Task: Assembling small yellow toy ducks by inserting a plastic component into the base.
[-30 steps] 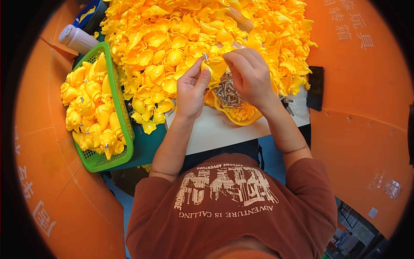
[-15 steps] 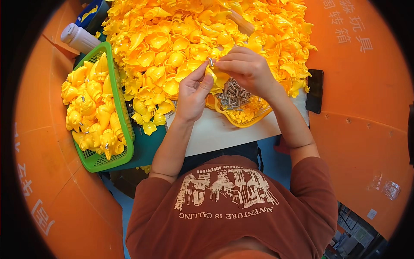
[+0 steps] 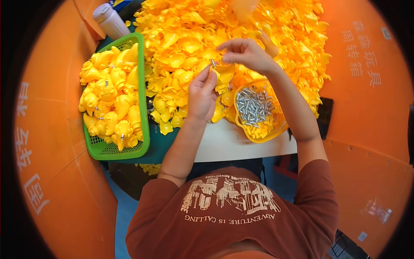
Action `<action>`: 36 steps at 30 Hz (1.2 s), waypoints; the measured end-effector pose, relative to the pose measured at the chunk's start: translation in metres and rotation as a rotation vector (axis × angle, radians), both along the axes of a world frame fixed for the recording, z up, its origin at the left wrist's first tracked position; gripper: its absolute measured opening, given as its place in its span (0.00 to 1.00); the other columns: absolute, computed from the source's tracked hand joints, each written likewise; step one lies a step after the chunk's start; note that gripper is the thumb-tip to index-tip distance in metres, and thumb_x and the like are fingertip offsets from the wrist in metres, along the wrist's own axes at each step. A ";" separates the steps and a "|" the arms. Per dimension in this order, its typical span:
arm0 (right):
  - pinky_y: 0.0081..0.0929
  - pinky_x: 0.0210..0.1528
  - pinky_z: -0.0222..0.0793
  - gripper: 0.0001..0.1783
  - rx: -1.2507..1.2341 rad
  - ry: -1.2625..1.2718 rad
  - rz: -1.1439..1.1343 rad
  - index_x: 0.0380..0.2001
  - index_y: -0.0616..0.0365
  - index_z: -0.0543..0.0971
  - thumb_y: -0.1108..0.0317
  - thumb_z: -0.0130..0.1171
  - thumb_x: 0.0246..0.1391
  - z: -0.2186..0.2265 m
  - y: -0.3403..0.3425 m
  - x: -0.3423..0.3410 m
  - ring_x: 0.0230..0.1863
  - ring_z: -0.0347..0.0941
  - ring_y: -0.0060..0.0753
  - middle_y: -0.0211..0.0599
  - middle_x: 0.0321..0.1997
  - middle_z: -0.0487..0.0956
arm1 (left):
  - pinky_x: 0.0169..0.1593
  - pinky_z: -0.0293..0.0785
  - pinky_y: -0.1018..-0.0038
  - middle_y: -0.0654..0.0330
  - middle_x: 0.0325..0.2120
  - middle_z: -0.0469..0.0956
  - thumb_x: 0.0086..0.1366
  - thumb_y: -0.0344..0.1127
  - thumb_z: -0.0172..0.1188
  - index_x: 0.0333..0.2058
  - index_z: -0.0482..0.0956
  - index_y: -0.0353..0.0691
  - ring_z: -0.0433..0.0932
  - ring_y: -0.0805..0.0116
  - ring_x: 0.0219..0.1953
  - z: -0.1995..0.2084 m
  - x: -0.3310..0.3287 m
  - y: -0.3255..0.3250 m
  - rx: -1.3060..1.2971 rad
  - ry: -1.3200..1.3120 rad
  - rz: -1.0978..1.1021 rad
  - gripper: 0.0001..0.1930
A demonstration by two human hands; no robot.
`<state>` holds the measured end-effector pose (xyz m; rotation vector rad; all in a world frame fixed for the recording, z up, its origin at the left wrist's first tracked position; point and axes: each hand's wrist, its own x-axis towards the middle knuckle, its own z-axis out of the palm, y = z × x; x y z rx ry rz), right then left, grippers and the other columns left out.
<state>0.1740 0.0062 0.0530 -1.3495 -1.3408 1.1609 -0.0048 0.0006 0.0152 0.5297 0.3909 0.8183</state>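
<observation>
My left hand is raised above the near side of a heap of yellow plastic shells. Its thumb and fingertips pinch a small metal pin; whether a yellow part is gripped along with it, I cannot tell. My right hand hovers just to the right, fingers apart and nothing visible in them. Below it, a yellow basket contains loose silver metal pins and small yellow pieces.
To the left, a green basket is filled with yellow figure parts, some bearing metal pins. Behind it stands a white bottle. A dark phone lies at right. Orange panels flank the table. A blurred shape, perhaps another person's hand, appears at the far side.
My right hand has drawn back from the pin and its fingers have spread. The left hand still pinches the pin. The whole view has shifted, with the baskets now farther right.
</observation>
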 end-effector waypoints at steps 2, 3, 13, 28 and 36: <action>0.20 0.37 0.68 0.21 0.142 -0.222 -0.140 0.43 0.62 0.75 0.59 0.60 0.49 -0.003 0.040 0.005 0.33 0.72 0.22 0.33 0.34 0.78 | 0.39 0.76 0.72 0.57 0.38 0.75 0.66 0.34 0.46 0.46 0.68 0.32 0.76 0.68 0.37 -0.004 0.002 0.002 -0.035 0.018 0.000 0.14; 0.20 0.37 0.68 0.21 0.157 -0.224 -0.132 0.43 0.62 0.75 0.59 0.60 0.49 -0.009 0.065 0.010 0.33 0.72 0.22 0.33 0.34 0.78 | 0.38 0.77 0.70 0.56 0.38 0.75 0.66 0.35 0.45 0.44 0.69 0.33 0.77 0.66 0.36 -0.007 0.004 0.003 -0.083 0.046 -0.019 0.13; 0.41 0.53 0.62 0.51 0.354 -1.644 -0.396 0.61 0.46 0.54 0.42 0.63 0.34 0.085 0.124 -0.063 0.55 0.64 0.49 0.53 0.55 0.66 | 0.39 0.77 0.68 0.55 0.38 0.75 0.67 0.36 0.44 0.45 0.68 0.34 0.77 0.64 0.37 -0.007 0.000 -0.003 -0.041 0.056 -0.088 0.13; 0.43 0.45 0.61 0.37 0.337 -1.282 -0.071 0.50 0.42 0.69 0.42 0.63 0.34 0.024 0.067 -0.001 0.48 0.66 0.46 0.43 0.45 0.69 | 0.41 0.75 0.66 0.53 0.39 0.75 0.66 0.37 0.44 0.45 0.68 0.35 0.77 0.60 0.38 -0.005 0.004 -0.002 -0.075 0.054 -0.086 0.14; 0.40 0.51 0.58 0.24 0.596 -1.020 0.063 0.51 0.44 0.70 0.52 0.55 0.50 -0.013 0.015 -0.008 0.50 0.67 0.41 0.41 0.51 0.69 | 0.42 0.75 0.66 0.52 0.38 0.75 0.67 0.38 0.42 0.45 0.67 0.34 0.77 0.60 0.38 -0.004 0.008 -0.009 -0.068 0.065 -0.171 0.15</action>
